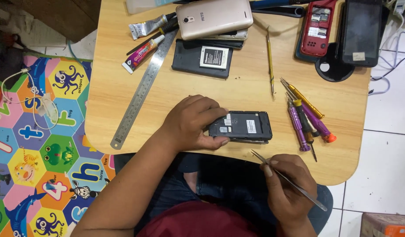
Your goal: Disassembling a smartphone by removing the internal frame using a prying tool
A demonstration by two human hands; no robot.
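The left hand clamps the opened black phone by its left end at frame centre on the wooden table; the right hand pinches steel tweezers; the phone looks light, rigid, fragile inside; grip edges only.

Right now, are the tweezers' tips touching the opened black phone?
Apart. The head view shows bare wooden table between the tips of the tweezers, held in the right hand, and the opened black phone, gripped by the left hand.
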